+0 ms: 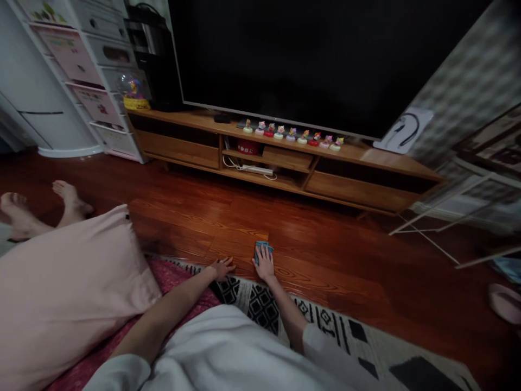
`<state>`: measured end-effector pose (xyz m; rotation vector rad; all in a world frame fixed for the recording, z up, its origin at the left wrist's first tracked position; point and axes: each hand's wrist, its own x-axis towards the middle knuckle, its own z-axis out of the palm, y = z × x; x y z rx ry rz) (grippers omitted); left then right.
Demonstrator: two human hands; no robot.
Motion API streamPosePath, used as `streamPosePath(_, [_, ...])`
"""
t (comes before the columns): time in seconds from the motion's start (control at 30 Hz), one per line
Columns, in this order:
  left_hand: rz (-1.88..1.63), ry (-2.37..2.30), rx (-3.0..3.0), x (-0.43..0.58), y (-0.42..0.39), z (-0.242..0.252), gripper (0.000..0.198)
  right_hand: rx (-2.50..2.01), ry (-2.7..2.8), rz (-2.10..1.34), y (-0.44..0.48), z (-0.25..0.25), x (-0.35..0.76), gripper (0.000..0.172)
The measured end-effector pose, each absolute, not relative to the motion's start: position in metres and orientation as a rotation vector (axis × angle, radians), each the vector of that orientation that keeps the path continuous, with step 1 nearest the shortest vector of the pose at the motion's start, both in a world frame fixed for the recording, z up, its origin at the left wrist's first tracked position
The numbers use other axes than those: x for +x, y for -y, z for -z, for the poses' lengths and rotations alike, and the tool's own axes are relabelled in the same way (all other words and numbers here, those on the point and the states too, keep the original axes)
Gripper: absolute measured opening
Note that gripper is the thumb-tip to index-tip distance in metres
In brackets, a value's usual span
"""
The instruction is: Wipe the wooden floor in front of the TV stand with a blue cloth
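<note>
My right hand point(265, 263) lies palm down on a folded blue cloth point(259, 246) on the wooden floor. Its fingers are stretched out over the cloth and press it flat, and the cloth shows past the fingertips. To the left, my left hand point(222, 268) rests on the floor beside the edge of the patterned rug point(264, 307). Its fingers are apart and nothing is in them. Both forearms reach forward from the light sleeves.
A wooden TV stand point(264, 179) with a large dark television point(309, 60) and several small figurines point(291, 134) stands ahead. A pink pillow point(77, 293) lies at left, near bare feet point(67, 198). A metal-legged rack point(439, 231) and a pink slipper point(504, 304) are at right.
</note>
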<state>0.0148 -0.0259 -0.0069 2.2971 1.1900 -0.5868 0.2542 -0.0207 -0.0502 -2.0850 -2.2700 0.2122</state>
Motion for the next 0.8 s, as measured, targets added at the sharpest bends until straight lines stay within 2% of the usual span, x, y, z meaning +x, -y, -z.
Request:
streamPosePath(0.17, [0.649, -1.182, 2.309, 0.016, 0.027, -0.002, 0.081, -2.152, 2.227, -0.292, 0.002, 0.037, 0.246, 0.060])
streamPosePath(0.5, [0.626, -1.177, 2.352, 0.015, 0.024, 0.010, 0.085, -1.830, 2.396, -0.290, 0.104, 0.080, 0.275, 0.058])
streamPosePath(0.8, [0.606, -1.172, 2.324, 0.010, 0.027, 0.002, 0.081, -2.068, 2.277, -0.403, 0.004, 0.034, 0.239, 0.060])
